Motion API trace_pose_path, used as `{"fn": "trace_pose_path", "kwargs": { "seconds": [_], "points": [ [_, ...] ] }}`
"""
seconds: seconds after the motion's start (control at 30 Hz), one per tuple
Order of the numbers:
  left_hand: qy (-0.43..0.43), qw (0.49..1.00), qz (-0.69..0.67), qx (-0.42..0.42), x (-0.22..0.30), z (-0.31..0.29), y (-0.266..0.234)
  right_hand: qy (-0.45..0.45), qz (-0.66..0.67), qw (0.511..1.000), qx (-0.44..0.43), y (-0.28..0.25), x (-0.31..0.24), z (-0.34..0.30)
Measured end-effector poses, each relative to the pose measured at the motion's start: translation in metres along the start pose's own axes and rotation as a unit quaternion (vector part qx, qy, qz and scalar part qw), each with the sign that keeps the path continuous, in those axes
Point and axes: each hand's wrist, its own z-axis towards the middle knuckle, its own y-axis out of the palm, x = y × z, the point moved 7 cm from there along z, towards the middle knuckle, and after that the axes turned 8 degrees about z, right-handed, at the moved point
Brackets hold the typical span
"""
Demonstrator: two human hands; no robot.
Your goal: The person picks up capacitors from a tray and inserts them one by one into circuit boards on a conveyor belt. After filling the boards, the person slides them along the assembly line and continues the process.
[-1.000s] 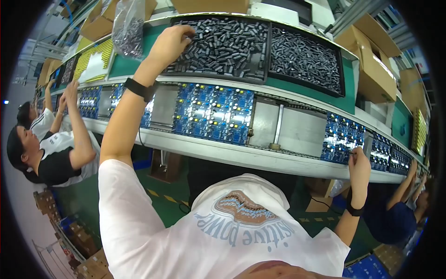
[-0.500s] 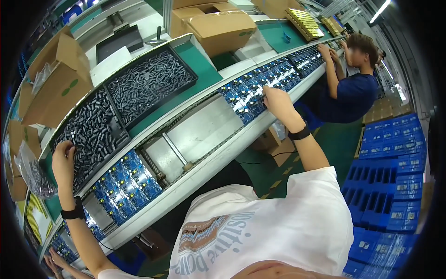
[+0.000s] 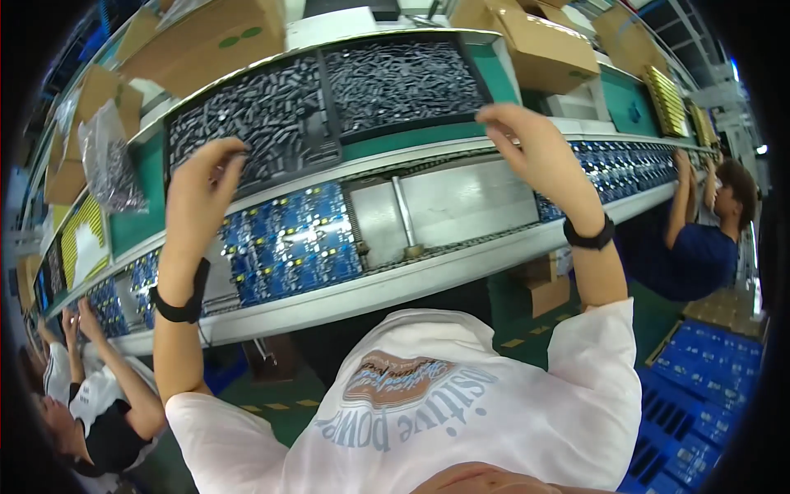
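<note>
Black cylindrical components (image 3: 267,111) beyond the curled left hand (image 3: 204,183), its contents indeterminable, appear light, stiff, slippery, best pinched mid-body; right hand (image 3: 531,142) stands loosely spread.

Left hand (image 3: 199,188) by black parts (image 3: 271,107); right hand (image 3: 533,142) near right tray (image 3: 411,128).

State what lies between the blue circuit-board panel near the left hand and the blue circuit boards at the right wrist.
In the head view, a silver metal rod and grey metal surface separate the panel from the boards.
</note>
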Motion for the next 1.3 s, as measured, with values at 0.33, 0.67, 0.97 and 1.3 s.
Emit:
{"fn": "trace_pose_path", "kwargs": {
  "seconds": [0.33, 0.67, 0.97, 1.3],
  "points": [
    [-0.118, 0.984, -0.024, -0.133, -0.021, -0.087, 0.018, -0.062, -0.051, 0.997, -0.007, 0.077, 0.032, 0.152],
    [-0.102, 0.976, -0.126, -0.146, -0.024, -0.082, 0.056, -0.029, -0.176, 0.983, -0.045, 0.089, 0.024, 0.153],
    [-0.164, 0.933, -0.303, -0.101, -0.033, -0.092, 0.023, -0.138, 0.34, 0.927, -0.072, 0.092, -0.077, 0.112],
    [-0.2, 0.786, -0.539, -0.226, 0.032, -0.053, 0.052, 0.099, 0.578, 0.78, -0.217, 0.134, -0.062, 0.055]
  ]
}}
